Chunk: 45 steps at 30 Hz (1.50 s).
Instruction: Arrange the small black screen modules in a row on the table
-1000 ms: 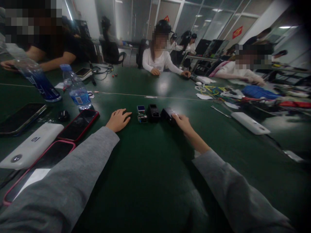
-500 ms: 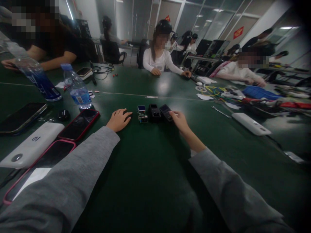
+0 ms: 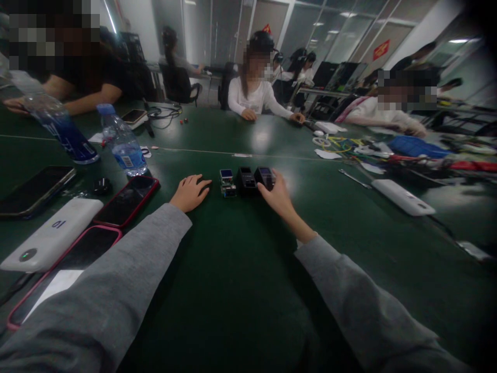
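Note:
My left hand (image 3: 189, 193) lies flat on the dark green table (image 3: 229, 269), its fingers spread and nothing in it. To its right, a small circuit board with a screen (image 3: 227, 182) sits beside an open black plastic case (image 3: 246, 180). A second black case part (image 3: 265, 175), with a dark window at its top, lies right of these. My right hand (image 3: 278, 196) grips this part at its right side, with the thumb at its near edge and fingers round the right. The fingers partly hide it.
On the left are a clear water bottle (image 3: 126, 150), a blue-labelled bottle (image 3: 64, 129), a red-edged phone (image 3: 127, 201) and a white power bank (image 3: 54, 233). At right lie a wrench (image 3: 354, 178), another white power bank (image 3: 403, 197) and tangled cables (image 3: 349, 145). Several people sit around.
My right hand has turned the black case part from a slant to nearly straight, in line with the open case. The grip has shifted round it. My left hand has stayed put.

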Available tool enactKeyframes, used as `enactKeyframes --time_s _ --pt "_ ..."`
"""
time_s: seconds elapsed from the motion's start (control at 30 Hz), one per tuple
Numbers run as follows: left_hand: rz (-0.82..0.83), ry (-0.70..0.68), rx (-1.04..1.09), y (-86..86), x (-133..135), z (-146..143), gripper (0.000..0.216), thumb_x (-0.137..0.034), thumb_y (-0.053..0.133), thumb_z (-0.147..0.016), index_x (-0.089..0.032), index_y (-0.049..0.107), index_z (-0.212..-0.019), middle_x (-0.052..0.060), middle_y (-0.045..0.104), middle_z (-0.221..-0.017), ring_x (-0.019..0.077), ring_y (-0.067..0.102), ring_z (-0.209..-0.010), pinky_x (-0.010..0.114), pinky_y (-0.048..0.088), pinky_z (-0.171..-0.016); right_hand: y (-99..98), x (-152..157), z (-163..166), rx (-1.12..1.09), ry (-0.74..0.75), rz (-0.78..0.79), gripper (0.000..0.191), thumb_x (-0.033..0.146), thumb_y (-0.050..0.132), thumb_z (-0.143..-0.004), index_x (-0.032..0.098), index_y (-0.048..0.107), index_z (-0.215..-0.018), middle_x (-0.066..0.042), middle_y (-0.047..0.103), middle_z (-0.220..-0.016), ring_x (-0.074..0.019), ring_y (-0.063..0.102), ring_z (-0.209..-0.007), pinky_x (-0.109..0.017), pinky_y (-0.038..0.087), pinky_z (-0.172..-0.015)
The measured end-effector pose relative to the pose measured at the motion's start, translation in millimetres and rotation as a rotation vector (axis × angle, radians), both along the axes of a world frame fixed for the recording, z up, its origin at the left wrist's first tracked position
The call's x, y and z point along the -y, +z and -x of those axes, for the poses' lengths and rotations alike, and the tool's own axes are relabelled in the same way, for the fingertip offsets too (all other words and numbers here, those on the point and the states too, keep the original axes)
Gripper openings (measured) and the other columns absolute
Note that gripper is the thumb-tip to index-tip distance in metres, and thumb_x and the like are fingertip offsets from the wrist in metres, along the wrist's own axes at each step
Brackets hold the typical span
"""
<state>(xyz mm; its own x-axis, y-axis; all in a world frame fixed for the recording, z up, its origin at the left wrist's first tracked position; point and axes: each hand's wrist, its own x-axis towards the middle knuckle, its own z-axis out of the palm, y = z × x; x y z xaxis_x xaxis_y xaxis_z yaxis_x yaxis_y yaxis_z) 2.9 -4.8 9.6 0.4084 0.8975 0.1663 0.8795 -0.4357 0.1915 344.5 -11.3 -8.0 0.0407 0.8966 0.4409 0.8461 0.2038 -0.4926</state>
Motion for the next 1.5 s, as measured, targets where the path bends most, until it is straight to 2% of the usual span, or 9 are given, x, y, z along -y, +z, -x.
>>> enactKeyframes --time_s 0.2,0.43,0.53,0.77,0.9,1.0,1.13,1.27,1.5 --pt "0.001 -0.005 -0.001 0.1 0 1 0.050 -0.044 0.038 -0.109 -0.027 0.052 -0.153 0.012 0.048 -0.159 0.0328 0.042 -0.148 0.056 0.035 -0.121 19.4 13 20 -0.099 -0.048 -0.029 0.070 0.033 0.056 -0.088 0.004 0.047 -0.150 -0.025 0.058 -0.140 -0.0391 0.057 -0.130 -0.058 0.047 -0.112" --pt "-0.011 -0.005 0.005 -1.4 0 1 0.049 -0.044 0.038 -0.109 -0.027 0.054 -0.152 0.012 0.049 -0.159 0.0332 0.042 -0.148 0.057 0.034 -0.120 72.9 4 -22 -0.125 -0.137 -0.179 0.070 0.037 0.059 -0.088 0.009 0.047 -0.151 -0.022 0.061 -0.138 -0.0395 0.061 -0.124 -0.059 0.046 -0.111" --pt "-0.004 -0.005 0.012 -2.1 -1 1 0.049 -0.044 0.039 -0.108 -0.028 0.053 -0.152 0.012 0.049 -0.159 0.0330 0.042 -0.147 0.058 0.035 -0.120 67.3 -2 -45 -0.087 -0.167 -0.120 0.068 0.036 0.061 -0.084 0.008 0.053 -0.146 -0.023 0.064 -0.133 -0.0405 0.063 -0.119 -0.060 0.048 -0.107" --pt "-0.005 -0.009 0.019 -2.5 -2 2 0.049 -0.045 0.038 -0.108 -0.028 0.053 -0.152 0.011 0.049 -0.159 0.0325 0.043 -0.147 0.058 0.035 -0.120 19.1 -3 -62 -0.021 -0.193 0.090 0.069 0.043 0.065 -0.085 0.005 0.054 -0.142 -0.027 0.065 -0.128 -0.0419 0.063 -0.115 -0.059 0.049 -0.103" --pt "0.006 -0.006 0.009 -2.2 -2 2 0.050 -0.045 0.038 -0.109 -0.027 0.052 -0.153 0.013 0.048 -0.159 0.0333 0.042 -0.148 0.059 0.035 -0.120 26.9 -4 -64 0.035 -0.235 0.006 0.075 0.056 0.059 -0.093 0.001 0.053 -0.143 -0.032 0.057 -0.135 -0.0464 0.052 -0.129 -0.065 0.038 -0.110" --pt "-0.011 -0.007 0.019 -3.5 -2 2 0.049 -0.045 0.039 -0.108 -0.029 0.053 -0.152 0.011 0.049 -0.158 0.0328 0.042 -0.147 0.058 0.035 -0.120 49.2 4 -46 0.096 -0.207 -0.195 0.071 0.060 0.047 -0.103 0.011 0.046 -0.153 -0.026 0.050 -0.147 -0.0435 0.039 -0.141 -0.067 0.030 -0.116" --pt "-0.016 -0.005 0.017 -3.8 -2 1 0.048 -0.044 0.040 -0.108 -0.029 0.053 -0.152 0.011 0.050 -0.158 0.0322 0.043 -0.147 0.057 0.036 -0.119 67.2 30 16 0.227 0.122 -0.195 0.058 0.053 0.045 -0.108 0.028 0.040 -0.160 -0.014 0.047 -0.154 -0.0373 0.037 -0.146 -0.062 0.032 -0.118" --pt "-0.016 0.005 0.010 -1.5 -1 -1 0.048 -0.043 0.039 -0.108 -0.029 0.054 -0.151 0.011 0.050 -0.158 0.0325 0.043 -0.147 0.058 0.035 -0.120 53.9 48 79 0.437 0.378 -0.148 0.057 0.043 0.062 -0.104 0.031 0.046 -0.157 -0.012 0.052 -0.151 -0.0373 0.031 -0.151 -0.063 0.025 -0.122" --pt "-0.008 0.019 -0.002 -3.6 -1 -2 0.048 -0.041 0.041 -0.108 -0.026 0.055 -0.152 0.015 0.048 -0.159 0.0340 0.041 -0.148 0.059 0.033 -0.121 34.7 39 109 0.487 0.369 -0.167 0.041 0.025 0.058 -0.106 0.028 0.059 -0.146 -0.014 0.060 -0.141 -0.0367 0.041 -0.143 -0.060 0.036 -0.112"
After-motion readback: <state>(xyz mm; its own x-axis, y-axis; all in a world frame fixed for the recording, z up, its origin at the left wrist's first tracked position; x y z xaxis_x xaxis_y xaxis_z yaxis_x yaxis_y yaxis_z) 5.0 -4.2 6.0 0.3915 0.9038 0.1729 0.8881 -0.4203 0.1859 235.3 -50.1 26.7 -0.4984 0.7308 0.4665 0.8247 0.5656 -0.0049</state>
